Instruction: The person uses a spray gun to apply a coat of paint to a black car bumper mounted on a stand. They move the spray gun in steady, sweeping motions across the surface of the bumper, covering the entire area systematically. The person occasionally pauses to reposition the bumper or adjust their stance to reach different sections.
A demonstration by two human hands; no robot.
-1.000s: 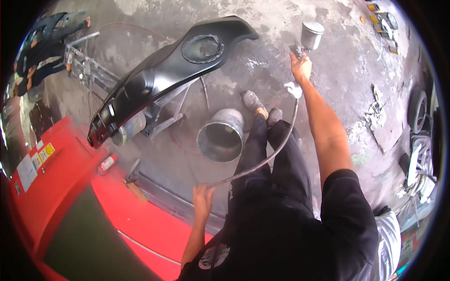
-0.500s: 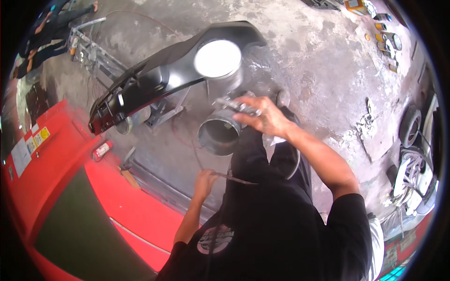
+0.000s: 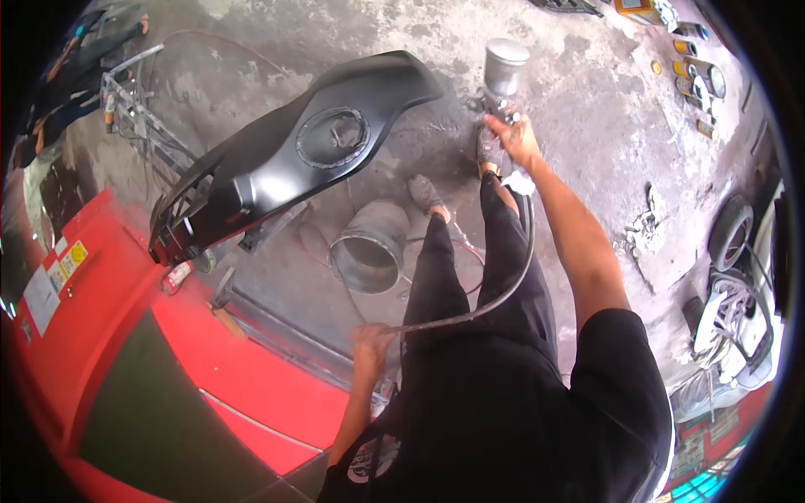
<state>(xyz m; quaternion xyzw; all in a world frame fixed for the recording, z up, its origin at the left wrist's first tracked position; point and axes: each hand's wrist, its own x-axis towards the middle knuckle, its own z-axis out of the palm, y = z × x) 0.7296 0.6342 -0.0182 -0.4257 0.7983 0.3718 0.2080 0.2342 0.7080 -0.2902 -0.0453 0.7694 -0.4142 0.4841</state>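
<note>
Silver in colour, the spray gun (image 3: 505, 74) was gripped in the right hand (image 3: 520, 141); the left hand (image 3: 369, 345) clasped its hose (image 3: 457, 319), with a black panel (image 3: 272, 172) beyond that hand

right fingers (image 3: 496, 125): on spray gun (image 3: 506, 71) | left fingers (image 3: 374, 331): around hose (image 3: 503, 296)

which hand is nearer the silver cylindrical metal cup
Right: the right hand holds the silver metal spray gun just below the cup; the left hand, holding the dark flexible hose, is farther off, lower left.
</note>
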